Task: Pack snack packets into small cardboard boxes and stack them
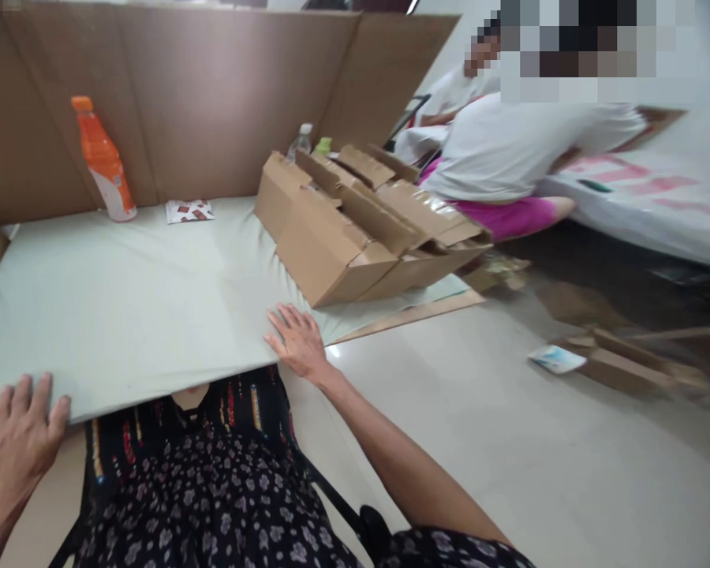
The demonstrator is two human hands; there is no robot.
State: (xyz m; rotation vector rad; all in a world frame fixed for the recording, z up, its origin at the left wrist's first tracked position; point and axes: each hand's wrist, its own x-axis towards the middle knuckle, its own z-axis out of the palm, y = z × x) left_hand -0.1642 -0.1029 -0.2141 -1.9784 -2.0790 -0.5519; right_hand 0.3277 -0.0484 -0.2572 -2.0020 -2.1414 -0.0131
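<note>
A pale green cloth covers the low table in front of me. My left hand lies flat on its near left edge with the fingers spread. At the near right edge my right hand rests palm down, fingers apart, holding nothing. Just beyond it sit open brown cardboard boxes, side by side with their flaps up. Toward the back stands an orange bottle, leaning slightly. Beside it a small white packet with dark red shapes lies on the cloth.
A tall cardboard panel walls the table's back. Behind the boxes stands a clear bottle. A person in a white shirt sits at right beside a plastic-covered surface. Another open carton lies on the floor.
</note>
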